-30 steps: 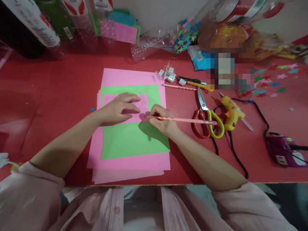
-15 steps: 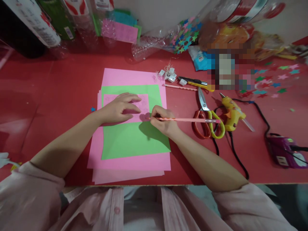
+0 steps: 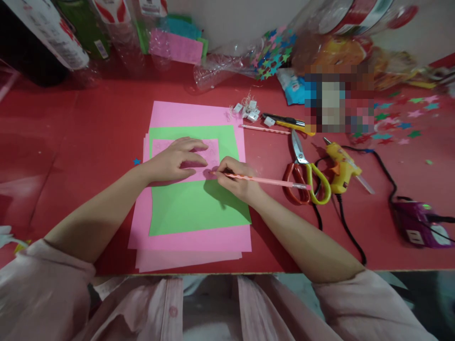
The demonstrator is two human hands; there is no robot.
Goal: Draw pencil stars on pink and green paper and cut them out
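At nine o'clock on the card [image 3: 213,155], left hand [image 3: 173,160] lies spread-fingered, presumably steadying it; right fingers [image 3: 227,165] pinch a pencil [image 3: 273,182].

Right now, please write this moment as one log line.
left hand: on small pink paper; right hand: holds pencil, tip at paper; under paper: green sheet; nearby: scissors, glue gun

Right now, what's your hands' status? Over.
Left hand resting on small pink paper. Right hand gripping pencil, tip at that paper. Scissors apart from both hands, overlapped in view by pencil's end.
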